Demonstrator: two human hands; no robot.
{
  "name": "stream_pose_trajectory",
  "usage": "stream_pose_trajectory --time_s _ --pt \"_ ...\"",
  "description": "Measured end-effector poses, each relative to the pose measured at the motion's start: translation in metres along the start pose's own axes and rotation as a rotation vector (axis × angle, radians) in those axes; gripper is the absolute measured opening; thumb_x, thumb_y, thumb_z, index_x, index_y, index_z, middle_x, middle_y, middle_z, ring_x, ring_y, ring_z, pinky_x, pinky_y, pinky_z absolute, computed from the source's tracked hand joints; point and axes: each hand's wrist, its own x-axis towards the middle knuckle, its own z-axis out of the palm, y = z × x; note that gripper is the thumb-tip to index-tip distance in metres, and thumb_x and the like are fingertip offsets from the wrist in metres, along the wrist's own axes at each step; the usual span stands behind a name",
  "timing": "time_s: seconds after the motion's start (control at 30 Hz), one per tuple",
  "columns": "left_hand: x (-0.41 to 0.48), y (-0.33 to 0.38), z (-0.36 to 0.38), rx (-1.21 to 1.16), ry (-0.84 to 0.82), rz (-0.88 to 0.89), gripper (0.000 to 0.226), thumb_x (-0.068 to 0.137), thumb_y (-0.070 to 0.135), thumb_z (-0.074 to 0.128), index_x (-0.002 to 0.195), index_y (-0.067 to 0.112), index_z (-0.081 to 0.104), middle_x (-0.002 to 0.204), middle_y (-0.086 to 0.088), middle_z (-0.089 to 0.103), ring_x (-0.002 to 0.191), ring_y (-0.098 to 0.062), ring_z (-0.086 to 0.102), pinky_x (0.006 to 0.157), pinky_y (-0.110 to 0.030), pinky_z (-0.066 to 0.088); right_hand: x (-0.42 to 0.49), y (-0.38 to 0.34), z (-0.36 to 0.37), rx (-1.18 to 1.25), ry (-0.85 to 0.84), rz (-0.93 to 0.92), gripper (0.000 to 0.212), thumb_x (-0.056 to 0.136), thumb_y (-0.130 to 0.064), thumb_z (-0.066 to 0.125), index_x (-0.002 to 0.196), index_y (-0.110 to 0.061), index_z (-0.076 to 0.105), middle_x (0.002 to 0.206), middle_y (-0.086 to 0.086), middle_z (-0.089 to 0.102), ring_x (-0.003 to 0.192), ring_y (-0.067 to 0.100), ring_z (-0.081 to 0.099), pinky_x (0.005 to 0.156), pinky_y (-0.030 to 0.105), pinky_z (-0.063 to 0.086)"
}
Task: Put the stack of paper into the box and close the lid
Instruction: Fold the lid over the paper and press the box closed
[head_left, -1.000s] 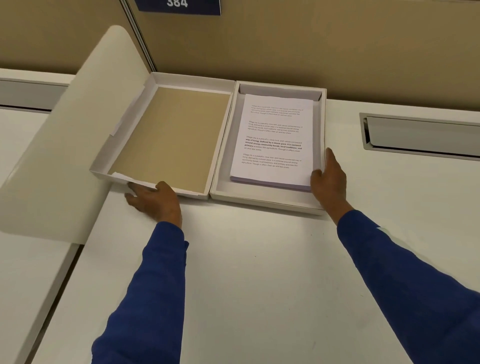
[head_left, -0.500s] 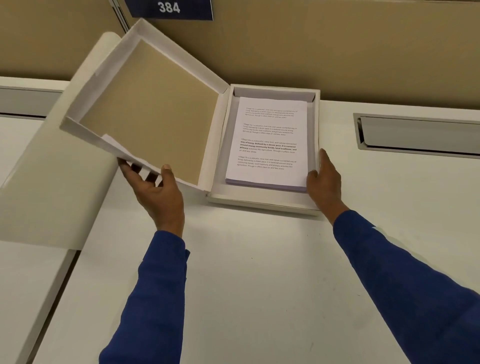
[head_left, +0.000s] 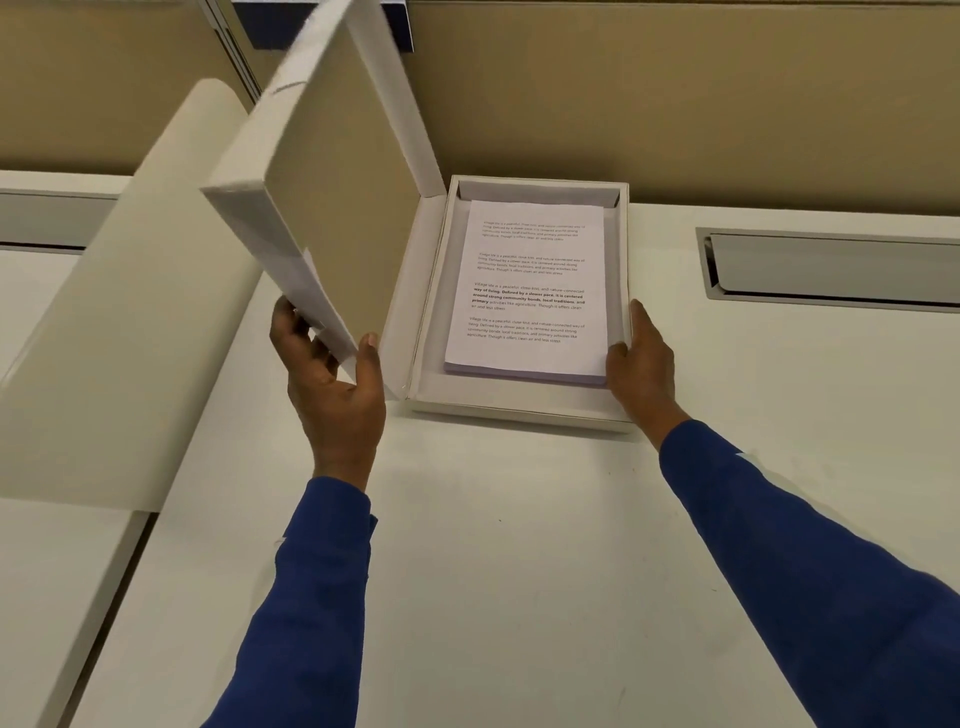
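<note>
Now the box (head_left: 519, 402) sits on the white worktop (head_left: 493, 545), pushed up close to the tan partition wall (head_left: 675, 104) behind it. Inside the tray lies the stack of paper (head_left: 530, 291), flat and square to the walls, its top sheet printed with four short blocks of text, one of them partly in bold. A narrow margin of tray floor shows around the stack on every side.

The lid (head_left: 337, 182) is hinged along the tray's left wall and stands raised, nearly upright and leaning a little to the left, its brown inner face turned toward the paper. The left hand (head_left: 332, 384) has its grip clamped on the lid's near corner: the thumb presses the inner face and the fingers wrap the outer side. A loose white flap on the lid's edge hangs by those fingers.

The right hand (head_left: 641, 364) rests against the tray's near right corner, its fingers spread apart, with the thumb over the rim close to the stack's corner and the index finger lying along the outside of the right wall. Both arms wear blue sleeves.

A curved cream divider panel (head_left: 114, 312) rises at the left, behind the lid. A recessed metal slot (head_left: 831, 270) is set into the worktop, well apart to the right of the box.
</note>
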Motion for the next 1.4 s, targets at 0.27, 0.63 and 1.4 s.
stream_pose_trajectory --time_s 0.27,0.63,1.4 --pt "-0.009 0.012 0.012 0.047 -0.125 0.092 0.065 0.091 0.006 0.071 0.145 0.004 0.034 0.141 0.002 0.047 0.127 -0.018 0.055 0.102 -0.02 0.049 -0.001 0.003 -0.003 0.039 -0.023 -0.027 0.063 0.102 -0.001 0.044 0.16 -0.012 0.024 0.162 0.006 0.037 0.146 0.024 0.038 0.107 0.017 0.024" --pt "-0.017 0.007 0.027 0.25 -0.381 0.295 0.07 0.085 -0.004 0.068 0.144 0.018 0.038 0.14 -0.005 0.053 0.121 -0.017 0.055 0.098 -0.024 0.054 -0.009 0.002 -0.001 0.148 -0.075 -0.007 0.06 0.102 -0.008 0.047 0.159 -0.017 0.029 0.157 0.005 0.044 0.141 0.023 0.045 0.115 0.03 0.038" --pt "-0.033 -0.039 0.065 0.566 -0.745 0.777 0.066 0.083 -0.007 0.066 0.144 0.013 0.053 0.149 -0.015 0.051 0.141 -0.038 0.043 0.115 -0.053 0.036 0.024 -0.018 -0.043 0.541 -0.278 0.22 0.052 0.093 -0.051 0.066 0.135 -0.023 0.056 0.122 -0.001 0.067 0.109 0.019 0.068 0.078 0.03 0.055"
